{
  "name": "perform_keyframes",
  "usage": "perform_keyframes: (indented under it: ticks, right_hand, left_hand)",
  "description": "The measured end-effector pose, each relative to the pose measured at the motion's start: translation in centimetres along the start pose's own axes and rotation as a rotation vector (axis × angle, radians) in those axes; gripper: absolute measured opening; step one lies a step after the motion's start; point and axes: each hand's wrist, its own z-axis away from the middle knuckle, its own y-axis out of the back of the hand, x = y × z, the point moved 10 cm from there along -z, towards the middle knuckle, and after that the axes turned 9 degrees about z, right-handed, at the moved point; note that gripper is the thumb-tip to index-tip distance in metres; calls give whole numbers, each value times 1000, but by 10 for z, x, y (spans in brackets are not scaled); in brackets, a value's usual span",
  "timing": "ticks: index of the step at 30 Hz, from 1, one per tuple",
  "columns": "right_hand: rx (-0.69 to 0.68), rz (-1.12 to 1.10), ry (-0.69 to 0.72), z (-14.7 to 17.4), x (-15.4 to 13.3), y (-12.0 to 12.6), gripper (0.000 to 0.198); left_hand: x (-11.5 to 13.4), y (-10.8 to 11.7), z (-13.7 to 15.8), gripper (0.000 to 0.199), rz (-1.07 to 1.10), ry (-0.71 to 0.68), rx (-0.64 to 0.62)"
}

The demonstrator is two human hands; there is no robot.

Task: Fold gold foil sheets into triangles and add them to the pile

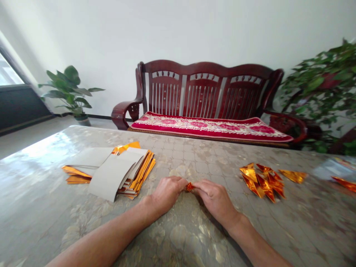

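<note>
Counter [178, 155] with a patterned top stretches before one wooden settee [205, 70] and two leafy plants [68, 89]. On it lie one pile of grey-backed orange foil sheets [107, 178] at left, too overlapped to count, and at right one cluster of folded foil pieces [269, 186], likewise hard to count, with a single folded piece [293, 175] just beside it. Between pile and cluster, a person's two hands, left hand [168, 191] and right hand [213, 193], pinch one small foil piece [189, 187] from either side with their fingertips.
</note>
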Motion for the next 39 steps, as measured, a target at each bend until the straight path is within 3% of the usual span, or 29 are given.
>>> perform_keyframes:
  ticks: [16,29,39]
  right_hand:
    - [53,80,5,-1,-10,2,24]
    - [62,242,-30,-4,-21,-1,29]
    - [154,331,22,-2,-35,1,26]
  left_hand:
    - [2,-10,-1,20,-62,23,-34]
    - [11,-11,-1,18,-63,60,7]
    - [19,-18,0,15,-108,15,-70]
